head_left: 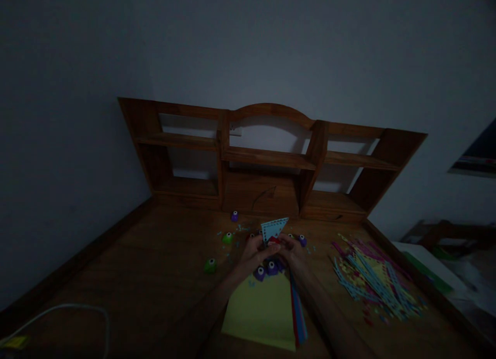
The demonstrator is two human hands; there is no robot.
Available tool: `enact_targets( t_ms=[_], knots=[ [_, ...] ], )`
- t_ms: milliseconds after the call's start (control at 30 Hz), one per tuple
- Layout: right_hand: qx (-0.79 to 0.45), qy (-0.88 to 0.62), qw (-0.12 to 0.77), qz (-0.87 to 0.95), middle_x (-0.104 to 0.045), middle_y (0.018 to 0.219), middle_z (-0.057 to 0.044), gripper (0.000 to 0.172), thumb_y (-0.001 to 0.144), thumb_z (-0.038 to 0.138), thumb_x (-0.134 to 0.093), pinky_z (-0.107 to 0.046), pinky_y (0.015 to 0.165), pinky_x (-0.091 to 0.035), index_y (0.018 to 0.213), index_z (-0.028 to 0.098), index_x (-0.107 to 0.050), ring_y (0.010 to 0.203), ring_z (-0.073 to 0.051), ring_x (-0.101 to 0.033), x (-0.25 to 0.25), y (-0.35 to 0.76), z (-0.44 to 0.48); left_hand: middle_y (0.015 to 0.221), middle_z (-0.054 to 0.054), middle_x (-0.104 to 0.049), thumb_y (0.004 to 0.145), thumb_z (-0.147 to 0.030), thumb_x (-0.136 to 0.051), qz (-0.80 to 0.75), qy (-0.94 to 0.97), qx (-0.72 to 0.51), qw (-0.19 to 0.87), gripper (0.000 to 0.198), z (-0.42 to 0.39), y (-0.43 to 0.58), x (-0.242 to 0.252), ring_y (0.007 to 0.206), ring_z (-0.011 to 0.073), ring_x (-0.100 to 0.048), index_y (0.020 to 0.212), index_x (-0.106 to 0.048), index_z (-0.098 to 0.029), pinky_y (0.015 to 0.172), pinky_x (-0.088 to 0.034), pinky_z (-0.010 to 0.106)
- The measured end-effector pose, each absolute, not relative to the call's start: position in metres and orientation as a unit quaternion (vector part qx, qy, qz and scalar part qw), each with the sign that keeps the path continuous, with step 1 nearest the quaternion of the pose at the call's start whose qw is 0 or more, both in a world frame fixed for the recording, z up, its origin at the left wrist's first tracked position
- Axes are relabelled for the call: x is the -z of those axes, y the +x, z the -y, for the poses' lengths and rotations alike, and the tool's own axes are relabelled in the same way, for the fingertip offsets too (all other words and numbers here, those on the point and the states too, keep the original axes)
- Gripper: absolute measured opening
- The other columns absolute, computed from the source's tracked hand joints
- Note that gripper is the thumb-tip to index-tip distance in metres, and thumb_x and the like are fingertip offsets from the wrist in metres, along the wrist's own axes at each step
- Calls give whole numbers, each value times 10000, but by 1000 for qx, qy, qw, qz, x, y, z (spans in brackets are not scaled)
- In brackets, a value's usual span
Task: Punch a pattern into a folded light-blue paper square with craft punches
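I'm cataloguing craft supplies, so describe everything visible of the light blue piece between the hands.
The light blue piece looks like paper or thin card, roughly triangular where visible, a pointed corner toward the upper right. Dark marks, perhaps holes, line some edges. It juts up between the left hand and right hand, its lower part at a red object; finger contact is unclear.

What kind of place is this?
It looks like a craft spot at a desk in a dim room, maybe at home. You can tell from the wooden desk with its shelves, the heap of colourful strips and the yellow sheet.
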State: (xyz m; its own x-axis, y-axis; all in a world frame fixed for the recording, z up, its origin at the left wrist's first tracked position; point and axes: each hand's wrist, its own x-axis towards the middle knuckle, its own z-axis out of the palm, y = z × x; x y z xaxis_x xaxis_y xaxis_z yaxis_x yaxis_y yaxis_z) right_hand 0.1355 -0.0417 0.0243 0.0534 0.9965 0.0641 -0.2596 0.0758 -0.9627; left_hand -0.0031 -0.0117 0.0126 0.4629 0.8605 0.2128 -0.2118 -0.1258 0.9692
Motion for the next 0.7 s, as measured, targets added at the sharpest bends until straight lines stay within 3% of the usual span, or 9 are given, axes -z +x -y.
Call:
enact_targets(
  t_ms=[167, 300, 700],
  knots=[
    [-503, -454, 576, 457, -618, 642, -13, 304, 581, 345, -786, -207, 435, -330, 802, 163, -684, 472, -93, -469, -26, 138, 41, 919, 92, -667, 739, -465, -689, -269, 603, -444, 606, 418, 11, -3, -12, 805, 193, -624, 955, -656, -109, 753, -493, 292],
    [-502, -461, 559, 472, -525, 515, 36, 319, 621, 378, -764, -197, 368, -233, 827, 153, -669, 357, -51, -331, -22, 141, 38, 1002, 105, -669, 744, -450, -689, -252, 597, -448, 616, 423, 13, -2, -16, 870, 206, -630, 1000, -655, -115, 787, -493, 297],
    [-514, -436, 558, 484, -589, 602, 8, 332, 619, 380, -770, -195, 381, -305, 832, 151, -658, 373, -53, -392, -19, 144, 36, 992, 107, -675, 739, -446, -694, -252, 597, -456, 609, 410, 16, -1, -20, 873, 202, -622, 973, -663, -112, 793, -481, 286]
  ],
)
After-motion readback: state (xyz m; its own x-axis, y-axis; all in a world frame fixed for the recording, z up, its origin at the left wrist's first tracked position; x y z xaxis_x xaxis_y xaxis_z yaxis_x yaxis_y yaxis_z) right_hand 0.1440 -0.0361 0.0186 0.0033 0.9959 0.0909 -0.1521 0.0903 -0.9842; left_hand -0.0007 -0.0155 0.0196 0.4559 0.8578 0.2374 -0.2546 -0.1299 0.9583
